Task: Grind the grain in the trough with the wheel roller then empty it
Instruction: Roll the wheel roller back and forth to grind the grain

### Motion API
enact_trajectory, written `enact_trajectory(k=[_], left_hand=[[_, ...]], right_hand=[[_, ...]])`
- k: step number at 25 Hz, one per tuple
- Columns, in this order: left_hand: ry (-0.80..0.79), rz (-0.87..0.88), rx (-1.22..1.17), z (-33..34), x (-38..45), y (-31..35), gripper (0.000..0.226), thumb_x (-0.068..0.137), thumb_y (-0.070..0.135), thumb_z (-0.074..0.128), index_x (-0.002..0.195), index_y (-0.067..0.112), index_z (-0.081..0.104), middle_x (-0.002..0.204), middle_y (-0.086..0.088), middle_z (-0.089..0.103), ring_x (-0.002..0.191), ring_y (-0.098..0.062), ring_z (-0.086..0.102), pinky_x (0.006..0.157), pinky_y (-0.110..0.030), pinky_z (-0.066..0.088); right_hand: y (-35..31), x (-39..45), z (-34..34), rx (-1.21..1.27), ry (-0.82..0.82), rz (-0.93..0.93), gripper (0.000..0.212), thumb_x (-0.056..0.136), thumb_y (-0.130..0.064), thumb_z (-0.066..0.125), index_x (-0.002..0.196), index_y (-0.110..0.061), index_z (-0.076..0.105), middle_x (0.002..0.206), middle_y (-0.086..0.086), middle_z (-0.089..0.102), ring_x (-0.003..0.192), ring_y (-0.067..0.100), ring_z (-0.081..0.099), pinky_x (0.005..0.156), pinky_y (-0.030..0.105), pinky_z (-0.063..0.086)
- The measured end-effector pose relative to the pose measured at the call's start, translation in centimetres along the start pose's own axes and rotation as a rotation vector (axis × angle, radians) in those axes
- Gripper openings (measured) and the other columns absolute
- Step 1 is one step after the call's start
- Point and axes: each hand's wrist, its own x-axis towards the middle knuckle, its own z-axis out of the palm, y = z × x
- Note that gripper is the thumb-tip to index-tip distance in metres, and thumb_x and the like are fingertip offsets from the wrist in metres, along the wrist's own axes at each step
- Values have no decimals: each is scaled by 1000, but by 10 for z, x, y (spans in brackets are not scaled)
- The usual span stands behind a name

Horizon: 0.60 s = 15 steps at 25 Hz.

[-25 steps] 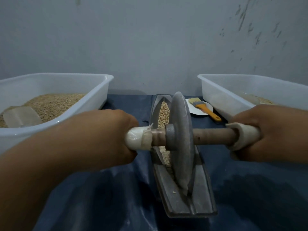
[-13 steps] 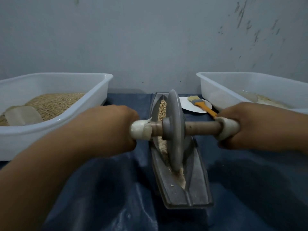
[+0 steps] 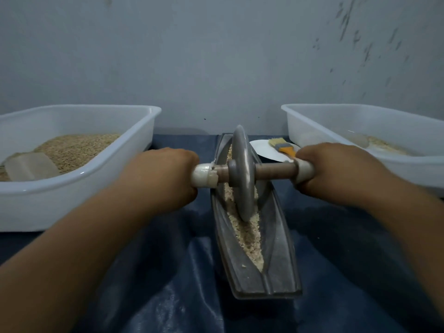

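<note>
Left hand (image 3: 158,176): I see it knuckles-up, forearm reaching in from lower left, grip curled round the white-taped left end of the axle (image 3: 274,171).
Right hand (image 3: 336,171): mirrored pose, grip wrapped round the taped right end.
Wheel (image 3: 242,174): upright, edge down in the trough (image 3: 278,258), near its middle, axle level across it.
Grain (image 3: 247,234): pale line along the trough groove, before and behind the wheel.
Left tub (image 3: 79,183): holds grain and a clear scoop (image 3: 30,165).
Right tub (image 3: 374,162): a little grain inside.
Plate (image 3: 264,149): behind the axle, brush (image 3: 282,146) lying on it.
Bench (image 3: 168,272): dark blue cover.
</note>
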Motion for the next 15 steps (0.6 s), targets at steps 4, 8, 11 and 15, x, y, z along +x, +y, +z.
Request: enact_trajectory(k=[4, 8, 11, 15], left_hand=[[-232, 114, -139, -24, -22, -14, 25, 58, 46, 67, 80, 49, 56, 69, 25, 62, 58, 2, 58, 52, -22, 43], [-120, 64, -116, -14, -21, -11, 19, 61, 46, 64, 77, 41, 55, 62, 12, 61, 53, -4, 56, 55, -26, 48], [112, -35, 25, 1, -6, -1, 21, 76, 36, 62, 69, 29, 44, 64, 8, 51, 57, -10, 45, 55, -27, 36], [90, -28, -7, 6, 1, 1, 14, 81, 33, 61, 78, 29, 48, 71, 7, 53, 68, -15, 54, 62, -29, 43]], right_hand=[[13, -31, -32, 130, -271, -110, 47, 44, -68, 58, 87, -49, 62, 70, -23, 64, 61, -3, 61, 53, 27, 50], [7, -23, -19, 86, -96, -83, 42, 50, -66, 56, 84, -43, 63, 68, -16, 64, 57, 5, 59, 53, 33, 50], [-6, -4, 7, -27, 130, 17, 15, 77, -44, 61, 77, -30, 56, 69, -9, 55, 70, 20, 54, 57, 30, 38], [-5, 2, 9, -76, 119, -4, 14, 84, -41, 58, 77, -29, 53, 72, -9, 56, 72, 19, 55, 58, 30, 38]])
